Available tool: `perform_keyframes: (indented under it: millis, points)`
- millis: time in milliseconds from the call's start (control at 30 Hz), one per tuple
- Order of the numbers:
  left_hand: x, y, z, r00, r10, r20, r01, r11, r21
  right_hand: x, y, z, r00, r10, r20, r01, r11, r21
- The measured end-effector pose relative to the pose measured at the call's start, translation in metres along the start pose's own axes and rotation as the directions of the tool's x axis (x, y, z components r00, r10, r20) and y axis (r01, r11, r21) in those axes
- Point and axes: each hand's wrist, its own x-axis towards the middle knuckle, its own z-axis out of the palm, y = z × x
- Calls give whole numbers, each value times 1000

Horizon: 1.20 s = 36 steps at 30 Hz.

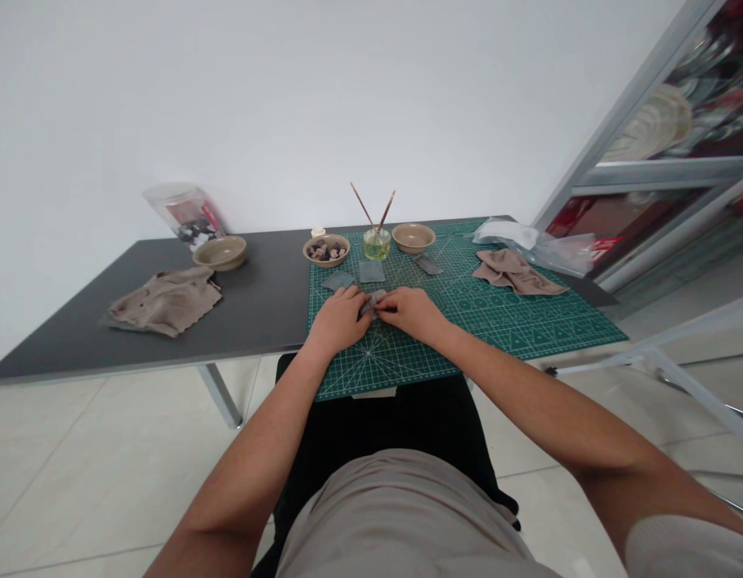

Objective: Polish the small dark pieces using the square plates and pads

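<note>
My left hand (340, 319) and my right hand (412, 311) meet over the green cutting mat (497, 313). Both pinch a small grey piece of fabric (373, 303) between their fingertips, just above the mat. Two more grey fabric pieces (339, 280) (371, 271) lie flat on the mat right behind my hands, and a third (428, 264) lies further right. A glass jar of yellowish liquid (377, 244) with two thin sticks in it stands behind them.
On the dark table (257, 297) are a bowl of small dark pieces (326, 250), two empty tan bowls (413, 237) (220, 252), tan cloths at left (165, 300) and right (513, 270), a plastic bag (184, 210) and clear bags (533, 241). A metal shelf (660, 160) stands right.
</note>
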Motion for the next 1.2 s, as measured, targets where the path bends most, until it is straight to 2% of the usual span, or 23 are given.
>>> perform_keyframes:
  millis: [200, 367, 500, 633, 767, 967, 1067, 1200]
  points:
    - [0, 1, 0, 1000, -4, 9, 4, 1000, 15, 7, 10, -5, 998, 55, -12, -56, 998, -19]
    - [0, 2, -1, 1000, -18, -6, 18, 1000, 6, 15, -2, 2, 999, 31, -10, -32, 999, -24]
    - [1, 1, 0, 1000, -14, -7, 14, 1000, -3, 7, -7, 2, 1000, -18, 15, 18, 1000, -18]
    - [1, 1, 0, 1000, -19, 1, 19, 1000, -6, -3, 5, -4, 1000, -20, 8, 20, 1000, -15]
    - [1, 1, 0, 1000, -15, 15, 15, 1000, -4, 2, 16, -8, 999, 22, -30, -22, 1000, -15]
    - [0, 2, -2, 1000, -22, 6, 22, 1000, -4, 16, 0, -1, 1000, 20, -18, -21, 999, -39]
    - [1, 2, -3, 999, -23, 26, 23, 1000, -5, 11, -5, 1, 1000, -18, 1, 18, 1000, -22]
    - [1, 1, -3, 998, -38, 46, 39, 999, -5, -1, 4, -3, 1000, -28, 2, 28, 1000, 11]
